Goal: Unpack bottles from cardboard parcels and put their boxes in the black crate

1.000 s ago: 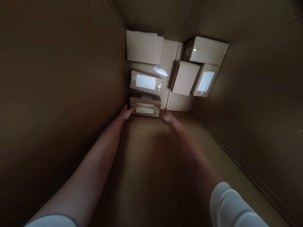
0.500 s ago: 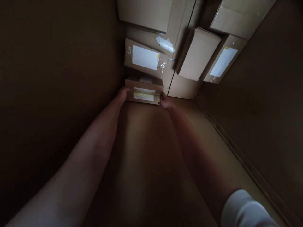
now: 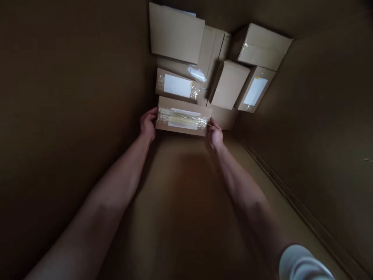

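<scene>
Between my two hands is a long cardboard box [image 3: 183,104] with a white label under shiny clear tape. My left hand [image 3: 148,123] grips its left end, and my right hand [image 3: 215,132] grips the right end, fingers curled at the edge. The box is tilted so its taped side faces me. Just behind it lies another labelled cardboard box [image 3: 161,84]. A crumpled white piece of plastic or paper [image 3: 197,74] rests beyond that one.
Tall brown walls [image 3: 305,116] enclose the space, seemingly a large carton. A bigger box [image 3: 177,35] stands at the back left. On the right are a plain box [image 3: 231,83], a labelled box [image 3: 255,91] and a larger box [image 3: 264,48].
Both hands have drawn the taped box up and nearer to me, so it looks larger. The view has tilted, and the boxes behind now show more fully.
</scene>
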Tool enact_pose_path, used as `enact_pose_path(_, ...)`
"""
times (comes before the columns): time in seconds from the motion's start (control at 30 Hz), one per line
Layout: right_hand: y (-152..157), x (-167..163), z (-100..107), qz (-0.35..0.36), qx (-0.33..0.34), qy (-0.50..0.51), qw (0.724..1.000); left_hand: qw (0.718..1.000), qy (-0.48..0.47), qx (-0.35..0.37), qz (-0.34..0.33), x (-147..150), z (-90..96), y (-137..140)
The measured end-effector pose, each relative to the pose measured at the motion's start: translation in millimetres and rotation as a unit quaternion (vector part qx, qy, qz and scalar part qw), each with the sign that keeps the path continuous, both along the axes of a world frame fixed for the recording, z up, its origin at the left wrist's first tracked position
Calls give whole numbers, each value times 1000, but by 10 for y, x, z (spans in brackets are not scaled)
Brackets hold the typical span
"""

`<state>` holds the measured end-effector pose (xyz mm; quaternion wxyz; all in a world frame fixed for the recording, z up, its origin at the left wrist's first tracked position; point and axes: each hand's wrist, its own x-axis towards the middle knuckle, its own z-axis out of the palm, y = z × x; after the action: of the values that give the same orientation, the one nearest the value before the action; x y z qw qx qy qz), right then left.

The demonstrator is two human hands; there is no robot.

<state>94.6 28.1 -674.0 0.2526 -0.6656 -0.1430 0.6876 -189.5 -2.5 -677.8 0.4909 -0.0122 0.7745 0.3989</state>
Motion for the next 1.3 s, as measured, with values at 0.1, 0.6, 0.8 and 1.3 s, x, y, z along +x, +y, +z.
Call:
enact_pose_path(0.1, 98, -11, 108, -37, 42, -2, 998, 1000, -1, 15, 25, -20, 112, 190)
enact_pose_path(0.6, 677, 183, 713, 78, 153, 2, 985, 986, -112, 123, -8, 301, 953, 596)
enact_pose_path(0.8, 825, 301, 1593, 18, 151, 33, 988, 987, -80, 137, -28, 416, 1938, 814)
enact_pose_path(1.3, 505, 667, 5022, -22, 248, 38, 968, 980, -38, 189, -54, 801, 5300, 359)
